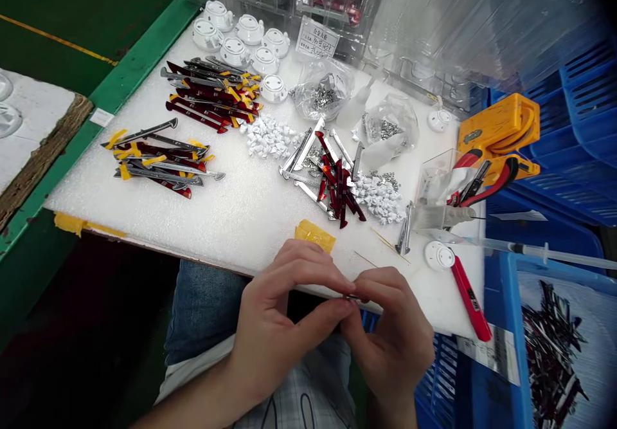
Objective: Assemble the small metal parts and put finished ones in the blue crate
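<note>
Silvery part (353,298), judged light, stiff and slippery, is pinched at its ends by left hand (282,329) and right hand (393,342).

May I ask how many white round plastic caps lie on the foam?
9 caps: seven clustered far left, one by the yellow plastic tool, one beside the red-handled tool; more may be hidden.

I see the left hand (279,326) and right hand (393,339) bare, forearms too. Blue jeans (202,307) cover the lap, below a pale shirt (299,403) checked in thin dark lines.
</note>
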The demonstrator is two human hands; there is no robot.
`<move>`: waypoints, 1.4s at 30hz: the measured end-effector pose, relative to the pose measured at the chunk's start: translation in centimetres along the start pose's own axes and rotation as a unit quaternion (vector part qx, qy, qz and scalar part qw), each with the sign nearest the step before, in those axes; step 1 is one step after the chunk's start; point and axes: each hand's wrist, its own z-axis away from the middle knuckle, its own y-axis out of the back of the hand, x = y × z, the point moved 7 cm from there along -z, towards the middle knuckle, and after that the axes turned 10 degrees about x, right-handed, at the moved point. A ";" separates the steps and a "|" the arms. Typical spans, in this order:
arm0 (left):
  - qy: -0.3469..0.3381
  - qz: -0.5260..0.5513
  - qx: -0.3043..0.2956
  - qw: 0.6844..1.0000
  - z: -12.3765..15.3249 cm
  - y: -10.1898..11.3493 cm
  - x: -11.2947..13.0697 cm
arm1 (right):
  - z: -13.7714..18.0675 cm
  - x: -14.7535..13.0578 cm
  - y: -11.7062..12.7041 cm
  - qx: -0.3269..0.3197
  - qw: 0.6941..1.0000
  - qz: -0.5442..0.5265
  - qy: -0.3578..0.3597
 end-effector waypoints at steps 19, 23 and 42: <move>-0.009 -0.005 -0.018 1.000 0.0 -0.1 0.5 | 0.0 -1.0 0.7 0.003 0.999 -0.041 0.021; -0.015 -0.003 -0.031 0.999 0.0 -0.3 0.9 | 0.1 -1.0 0.8 0.005 0.999 -0.039 0.019; -0.044 -0.049 -0.043 0.997 0.2 0.0 0.9 | -0.1 -0.1 1.5 0.071 0.988 -0.126 -0.048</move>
